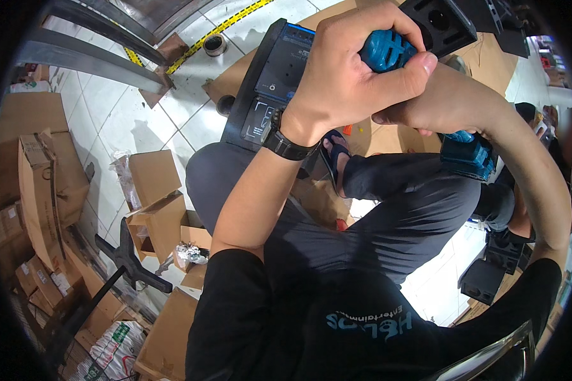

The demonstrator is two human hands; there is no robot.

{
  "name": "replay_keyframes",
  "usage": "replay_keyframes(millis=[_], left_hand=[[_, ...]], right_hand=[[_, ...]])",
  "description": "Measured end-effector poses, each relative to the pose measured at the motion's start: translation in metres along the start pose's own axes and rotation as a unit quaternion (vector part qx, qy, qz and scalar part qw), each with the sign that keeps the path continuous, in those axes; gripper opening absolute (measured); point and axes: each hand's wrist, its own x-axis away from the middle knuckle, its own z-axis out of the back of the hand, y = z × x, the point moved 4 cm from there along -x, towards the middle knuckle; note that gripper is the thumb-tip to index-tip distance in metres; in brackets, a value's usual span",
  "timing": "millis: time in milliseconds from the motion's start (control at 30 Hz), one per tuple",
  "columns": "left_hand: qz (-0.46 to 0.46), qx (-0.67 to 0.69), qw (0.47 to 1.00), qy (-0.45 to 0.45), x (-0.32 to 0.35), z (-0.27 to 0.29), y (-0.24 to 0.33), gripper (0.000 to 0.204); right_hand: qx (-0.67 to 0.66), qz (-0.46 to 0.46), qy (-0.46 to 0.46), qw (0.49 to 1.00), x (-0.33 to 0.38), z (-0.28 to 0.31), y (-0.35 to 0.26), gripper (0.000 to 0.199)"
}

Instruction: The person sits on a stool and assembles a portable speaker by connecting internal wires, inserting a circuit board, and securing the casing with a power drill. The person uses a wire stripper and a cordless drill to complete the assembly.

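- Presently, a blue power tool [388, 49] is gripped by the left hand [346, 70], fingers wrapped closed over its ribbed top, held above the knees.
- The right hand [445, 101] is pressed under the left; its fingers appear curled, but what they grip cannot be told.
- The tool is held against a black and blue panel unit [270, 82] that is propped against the lap, over the tiled floor.
- A slip is judged possible: the unit is balanced on the lap, not clamped, so it could be tipped by pressure.
- A sandalled foot [335, 155] lies directly beneath; it could be struck if anything is dropped.
- Brown cartons [41, 184] are stacked at far left, flaps open; smaller open boxes [159, 219] stand beside the left thigh.
- A white printed sack [111, 349] lies bottom left.
- Yellow-black striped tape [222, 26] is laid across the floor above.
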Motion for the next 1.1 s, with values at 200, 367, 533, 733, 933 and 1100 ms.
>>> replay_keyframes(millis=[200, 367, 533, 733, 933, 1100], left_hand=[[0.008, 0.011, 1.000, 0.012, -0.002, 0.004, 0.002, 0.015], [0.054, -0.007, 0.999, 0.004, 0.001, 0.005, -0.001, 0.016], [0.022, -0.041, 0.998, 0.036, 0.001, 0.000, -0.001, 0.019], [0.071, -0.003, 0.996, 0.046, 0.001, -0.003, -0.004, 0.020], [0.034, -0.026, 0.999, 0.007, 0.000, -0.002, -0.006, 0.021], [-0.035, -0.031, 0.999, 0.024, -0.009, -0.001, -0.008, 0.022]], right_hand=[[-0.041, 0.032, -0.018, 0.998, -0.005, 0.001, 0.001, 0.031], [-0.068, 0.050, 0.017, 0.996, -0.004, 0.003, 0.007, 0.035], [-0.020, 0.110, 0.103, 0.988, -0.008, 0.000, 0.007, 0.035], [-0.023, 0.102, 0.078, 0.991, -0.006, 0.006, 0.015, 0.016], [0.019, 0.065, 0.070, 0.995, -0.007, 0.007, 0.018, 0.022], [0.017, 0.080, 0.051, 0.995, -0.010, 0.005, 0.021, 0.024]])
